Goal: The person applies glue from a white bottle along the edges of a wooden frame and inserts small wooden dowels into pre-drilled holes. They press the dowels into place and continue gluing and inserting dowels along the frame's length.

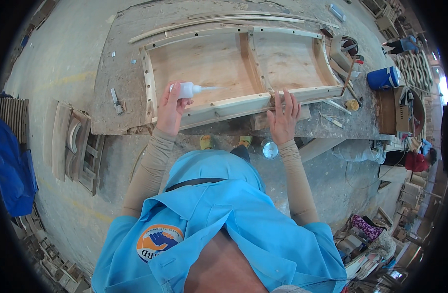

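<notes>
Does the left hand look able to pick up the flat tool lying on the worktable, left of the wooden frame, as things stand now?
Probably not at once: the left hand holds a white bottle. Otherwise the flat tool seems reachable, just past the left end of the wooden frame.

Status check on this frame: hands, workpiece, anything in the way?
Left hand gripping white squeeze bottle, nozzle pointing right over wooden frame. Right hand open at frame's near side. Loose wooden strips beyond far side, not between hands.
</notes>
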{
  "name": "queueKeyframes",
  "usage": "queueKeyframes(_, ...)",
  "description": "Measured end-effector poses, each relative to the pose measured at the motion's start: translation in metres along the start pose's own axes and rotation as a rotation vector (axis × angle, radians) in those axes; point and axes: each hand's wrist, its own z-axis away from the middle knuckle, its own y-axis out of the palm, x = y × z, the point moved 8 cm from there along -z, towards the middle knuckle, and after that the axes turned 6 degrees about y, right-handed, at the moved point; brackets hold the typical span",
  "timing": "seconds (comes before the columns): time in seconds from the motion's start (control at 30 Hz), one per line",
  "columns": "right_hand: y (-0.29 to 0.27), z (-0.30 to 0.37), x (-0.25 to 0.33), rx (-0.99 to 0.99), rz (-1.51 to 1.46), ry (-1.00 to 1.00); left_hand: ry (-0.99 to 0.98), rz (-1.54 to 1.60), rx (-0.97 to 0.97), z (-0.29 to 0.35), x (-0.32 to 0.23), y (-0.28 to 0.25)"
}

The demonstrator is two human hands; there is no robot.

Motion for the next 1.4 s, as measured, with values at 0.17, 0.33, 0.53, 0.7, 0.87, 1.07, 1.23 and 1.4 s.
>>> queueKeyframes(0.17,0.011,0.000,0.003,0.046,0.034,0.051,0.008,0.007,0.023,-0.001,0.001,-0.002)
queueKeyframes(0.33,0.016,-0.003,0.002,0.066,-0.011,0.082,0.011,0.002,0.020,0.000,0.000,-0.003)
queueKeyframes(0.53,0.012,0.000,0.000,0.023,-0.061,0.065,0.011,0.002,0.020,0.000,0.002,-0.005)
queueKeyframes(0.7,0.016,-0.001,0.004,0.061,-0.041,0.071,0.024,-0.020,0.036,-0.001,0.001,-0.004)
queueKeyframes(0.87,0.009,0.003,0.003,0.014,-0.035,0.055,0.018,-0.009,0.020,-0.002,0.001,-0.003)
queueKeyframes(1.07,-0.003,-0.006,0.001,0.025,-0.088,0.039,0.027,-0.009,-0.015,-0.002,0.002,-0.006)
queueKeyframes(1.23,-0.002,-0.015,-0.003,0.076,-0.094,0.009,0.031,-0.032,-0.048,-0.001,-0.001,-0.004)
queueKeyframes(1.4,-0.003,-0.022,-0.008,0.071,-0.200,-0.074,0.043,-0.039,-0.079,0.000,0.001,-0.009)
